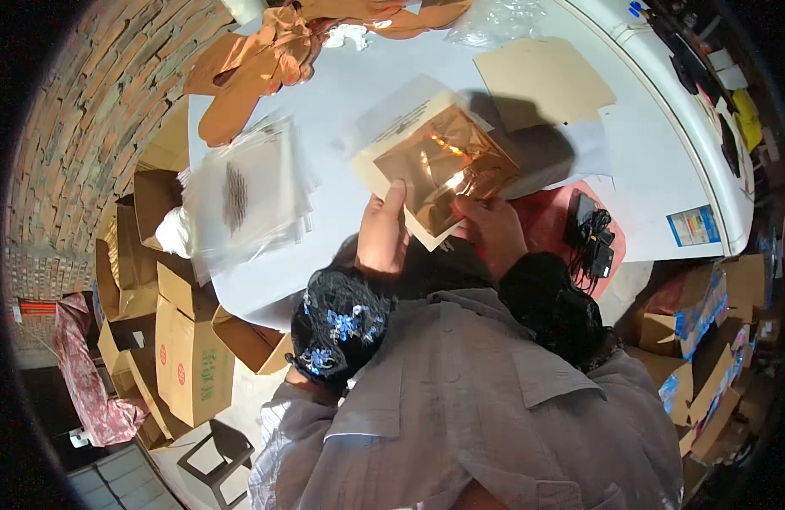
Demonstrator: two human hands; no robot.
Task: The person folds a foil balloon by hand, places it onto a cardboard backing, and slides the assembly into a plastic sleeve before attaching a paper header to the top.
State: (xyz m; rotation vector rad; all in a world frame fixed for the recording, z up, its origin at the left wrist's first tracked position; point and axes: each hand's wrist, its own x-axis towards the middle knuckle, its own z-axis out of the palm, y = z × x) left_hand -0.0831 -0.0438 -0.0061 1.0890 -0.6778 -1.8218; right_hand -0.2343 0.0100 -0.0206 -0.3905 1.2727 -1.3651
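Observation:
A shiny copper-coloured foil sheet (448, 161) lies over a cream card (371, 166) above the white table. My left hand (384, 229) grips the lower left edge of the card, thumb on top. At the lower right edge, my right hand (494, 231) pinches the foil sheet, its fingers partly hidden. Left of my hands rests a stack of clear plastic bags (256, 191) with a dark mark on top. Beige cards (541, 81) lie beyond, to the upper right.
Crumpled copper foil (278, 51) covers the table's far left. A red bag (541, 217) and black cables (592, 242) sit right of my right hand. Cardboard boxes (189, 357) stand at lower left, others (664, 374) at right. A dark stool (218, 463) is below left.

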